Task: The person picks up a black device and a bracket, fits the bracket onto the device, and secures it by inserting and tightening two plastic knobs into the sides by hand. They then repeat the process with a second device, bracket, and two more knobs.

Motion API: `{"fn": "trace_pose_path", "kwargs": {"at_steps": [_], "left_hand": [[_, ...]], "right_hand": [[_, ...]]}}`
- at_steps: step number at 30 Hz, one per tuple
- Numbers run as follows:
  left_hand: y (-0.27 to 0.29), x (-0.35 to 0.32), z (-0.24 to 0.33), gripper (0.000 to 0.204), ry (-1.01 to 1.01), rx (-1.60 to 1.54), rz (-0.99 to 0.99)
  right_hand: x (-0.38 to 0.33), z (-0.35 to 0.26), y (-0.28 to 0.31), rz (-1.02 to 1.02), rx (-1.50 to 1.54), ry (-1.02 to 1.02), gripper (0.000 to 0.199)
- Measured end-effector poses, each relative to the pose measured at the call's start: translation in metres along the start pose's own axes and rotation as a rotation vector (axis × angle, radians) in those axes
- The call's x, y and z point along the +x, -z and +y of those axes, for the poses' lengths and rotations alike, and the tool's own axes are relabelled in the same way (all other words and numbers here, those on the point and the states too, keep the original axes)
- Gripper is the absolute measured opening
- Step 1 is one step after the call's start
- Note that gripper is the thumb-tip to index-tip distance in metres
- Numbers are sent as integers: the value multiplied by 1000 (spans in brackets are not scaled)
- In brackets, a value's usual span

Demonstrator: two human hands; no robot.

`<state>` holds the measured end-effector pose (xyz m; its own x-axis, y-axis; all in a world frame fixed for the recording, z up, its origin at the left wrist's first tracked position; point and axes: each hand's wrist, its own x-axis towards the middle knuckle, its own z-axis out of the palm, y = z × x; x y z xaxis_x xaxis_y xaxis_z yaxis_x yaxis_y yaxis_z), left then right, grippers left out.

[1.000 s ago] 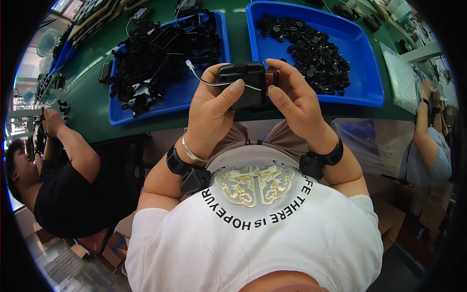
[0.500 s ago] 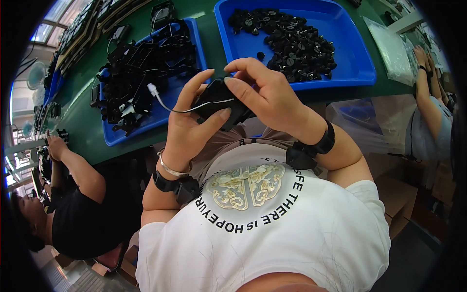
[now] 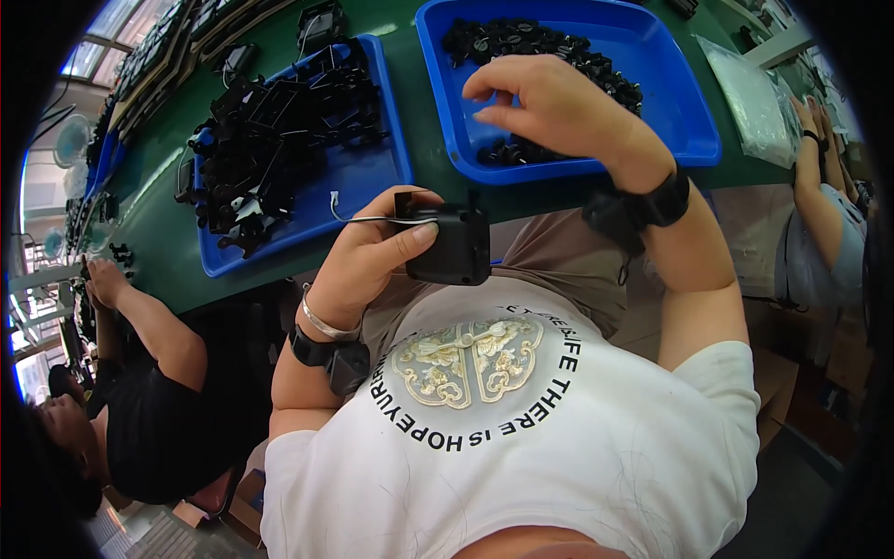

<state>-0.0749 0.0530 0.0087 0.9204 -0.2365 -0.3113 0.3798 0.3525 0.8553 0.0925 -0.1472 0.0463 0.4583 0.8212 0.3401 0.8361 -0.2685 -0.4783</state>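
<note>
My left hand (image 3: 377,244) grips a black plastic housing (image 3: 450,247) in front of my body, its thumb lying across the near face. A thin cable (image 3: 372,219) with a small white connector at its end runs out from that housing to the left. Raised over the right blue tray (image 3: 675,93), my right hand (image 3: 554,102) has bent fingers, with a gap between thumb and forefinger and nothing visible between them. Small round black knobs (image 3: 521,149), some with metal studs, lie heaped in that tray, partly hidden by my hand.
A left blue tray (image 3: 399,154) bears tangled black plastic brackets (image 3: 270,140). Cabled black units (image 3: 321,26) stand behind it on the green table (image 3: 168,256). Clear plastic bags (image 3: 745,98) lie at far right. Co-workers' arms (image 3: 158,326) show on both sides.
My right hand has left the housing and moved right and up, over the tray of knobs. My left hand has lowered and turned the housing, and the cable's end has swung.
</note>
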Motion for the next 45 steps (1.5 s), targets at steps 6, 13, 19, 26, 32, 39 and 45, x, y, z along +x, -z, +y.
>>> {"fn": "trace_pose_path", "kwargs": {"at_steps": [6,13,19,26,32,39,45], "left_hand": [[-4,1,-2,37,-6,-290,-75],[0,0,0,39,-50,-366,-131],[1,2,-2,40,-156,-406,-62],[-1,8,-6,40,-179,-319,42],[-7,9,1,39,-156,-326,55],[-16,17,-11,45,-330,-117,125],[-19,20,-7,51,-548,199,143]], "right_hand": [[10,34,-11,-333,-429,-3,22],[8,45,-9,-383,-459,17,19],[-15,-17,11,-20,91,31,17],[-44,-54,-23,208,408,25,21],[-46,-49,-33,268,365,38,24],[-50,-48,-47,338,180,150,18],[-50,-51,-43,210,240,-187,18]]}}
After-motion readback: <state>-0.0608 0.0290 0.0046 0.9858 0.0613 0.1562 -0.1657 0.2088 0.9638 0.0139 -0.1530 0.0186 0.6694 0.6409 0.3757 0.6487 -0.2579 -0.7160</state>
